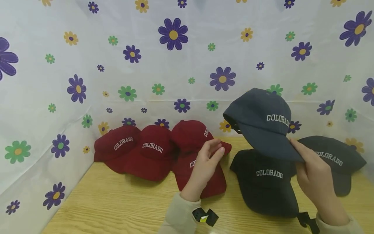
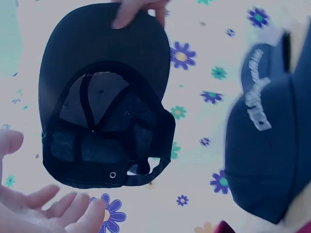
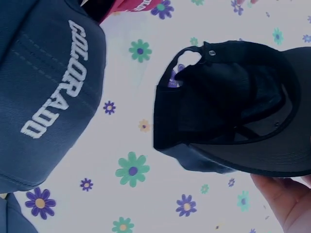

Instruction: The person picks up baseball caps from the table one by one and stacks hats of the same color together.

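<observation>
So the navy cap is up in the air over the counter, and the grip of the right hand is clamped on its brim edge. The left hand has an empty grip, thumb and fingers apart, near the red caps. IMO the trick is getting that free hand under the back of the crown so the cap doesn't swing, clear of the black cap below.

Writing: COLORADO in white capitals on the navy, black and gray cap; two reds show it whole, two only partly. Can't make out any brand tag.
</observation>
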The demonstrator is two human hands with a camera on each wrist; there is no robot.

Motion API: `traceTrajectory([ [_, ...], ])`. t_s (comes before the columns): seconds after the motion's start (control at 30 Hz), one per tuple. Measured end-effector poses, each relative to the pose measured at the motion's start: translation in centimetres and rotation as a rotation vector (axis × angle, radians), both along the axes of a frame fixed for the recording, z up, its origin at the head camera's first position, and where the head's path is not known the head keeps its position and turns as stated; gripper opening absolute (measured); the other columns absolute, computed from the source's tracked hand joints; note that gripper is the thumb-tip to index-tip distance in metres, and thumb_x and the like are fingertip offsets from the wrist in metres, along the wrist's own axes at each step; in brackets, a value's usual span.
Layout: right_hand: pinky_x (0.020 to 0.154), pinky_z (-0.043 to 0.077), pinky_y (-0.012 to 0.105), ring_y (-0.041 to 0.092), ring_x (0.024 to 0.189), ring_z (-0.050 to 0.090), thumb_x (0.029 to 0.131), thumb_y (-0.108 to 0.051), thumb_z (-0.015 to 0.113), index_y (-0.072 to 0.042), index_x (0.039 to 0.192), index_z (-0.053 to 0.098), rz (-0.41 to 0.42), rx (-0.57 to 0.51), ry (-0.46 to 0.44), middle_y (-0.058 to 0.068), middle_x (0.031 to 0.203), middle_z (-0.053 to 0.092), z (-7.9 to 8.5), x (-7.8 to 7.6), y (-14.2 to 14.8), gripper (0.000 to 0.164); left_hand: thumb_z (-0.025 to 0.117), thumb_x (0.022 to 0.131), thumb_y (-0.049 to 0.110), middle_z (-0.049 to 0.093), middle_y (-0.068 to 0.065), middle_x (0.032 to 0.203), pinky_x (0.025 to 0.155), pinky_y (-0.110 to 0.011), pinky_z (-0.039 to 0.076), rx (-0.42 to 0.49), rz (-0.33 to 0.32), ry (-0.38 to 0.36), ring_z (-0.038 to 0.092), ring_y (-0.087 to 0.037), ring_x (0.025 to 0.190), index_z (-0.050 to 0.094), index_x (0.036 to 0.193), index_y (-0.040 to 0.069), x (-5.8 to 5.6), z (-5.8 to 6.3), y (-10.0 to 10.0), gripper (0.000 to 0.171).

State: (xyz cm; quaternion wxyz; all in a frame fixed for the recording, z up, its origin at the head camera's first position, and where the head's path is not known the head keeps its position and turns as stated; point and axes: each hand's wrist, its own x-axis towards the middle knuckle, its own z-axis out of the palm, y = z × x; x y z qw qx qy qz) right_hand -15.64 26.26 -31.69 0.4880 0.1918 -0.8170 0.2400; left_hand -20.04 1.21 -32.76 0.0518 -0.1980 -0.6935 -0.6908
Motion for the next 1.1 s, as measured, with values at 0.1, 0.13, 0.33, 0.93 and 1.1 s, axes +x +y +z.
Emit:
traceTrajectory([
  [0.1, 0.09, 0.03, 0.011, -0.005, 0.108, 0.042, 0.095, -0.021, 0.032, 0.004, 0.113, 0.058, 0.056, 0.009, 0.098, 0.023, 0.102, 0.059, 0.3, 0.1, -0.6, 0.04, 0.049, 0.091, 0.02, 0.041, -0.014, 0.129, 0.094, -0.042, 0.034, 0.172, -0.016, -0.068, 0.038, -0.024, 0.12, 0.036, 0.129, -0.001, 0.2, 0.6, -0.6, 0.045],
  [0.13, 0.089, 0.031, 0.011, -0.005, 0.108, 0.042, 0.095, -0.022, 0.031, 0.005, 0.111, 0.059, 0.075, 0.01, 0.138, 0.023, 0.099, 0.06, 0.5, 0.1, -0.8, 0.041, 0.049, 0.091, 0.022, 0.038, -0.014, 0.132, 0.094, -0.043, 0.034, 0.219, -0.019, -0.083, 0.036, -0.024, 0.121, 0.034, 0.13, -0.001, 0.3, 0.8, -0.7, 0.048],
  [0.33, 0.086, 0.035, 0.012, 0.001, 0.106, 0.047, 0.081, 0.001, 0.028, 0.009, 0.105, 0.059, 0.2, 0.012, 0.28, 0.027, 0.092, 0.059, 1.4, 1.0, -2.8, 0.04, 0.05, 0.087, 0.03, 0.026, -0.015, 0.139, 0.098, -0.045, 0.027, 0.373, 0.011, -0.096, 0.025, -0.027, 0.127, 0.024, 0.135, 0.0, 0.5, 1.3, -1.2, 0.062],
  [0.93, 0.09, 0.034, 0.016, 0.03, 0.089, 0.058, 0.085, 0.001, 0.03, 0.009, 0.103, 0.06, 0.242, 0.151, 0.368, 0.023, 0.099, 0.06, 0.7, 1.2, -4.5, 0.036, 0.021, 0.099, 0.024, 0.03, -0.005, 0.134, 0.095, -0.037, 0.028, 0.57, -0.573, -0.169, 0.03, -0.019, 0.12, 0.015, 0.138, 0.01, 2.9, 2.6, -0.4, 0.042],
  [1.1, 0.089, 0.036, 0.018, 0.036, 0.084, 0.057, 0.081, 0.004, 0.025, 0.008, 0.103, 0.06, 0.21, 0.23, 0.371, 0.023, 0.099, 0.06, 0.5, 1.0, -4.7, 0.042, 0.018, 0.099, 0.017, 0.021, -0.009, 0.142, 0.101, -0.04, 0.022, 0.667, -0.521, -0.219, 0.022, -0.021, 0.128, 0.011, 0.14, 0.007, 3.4, 3.0, -0.2, 0.043],
])
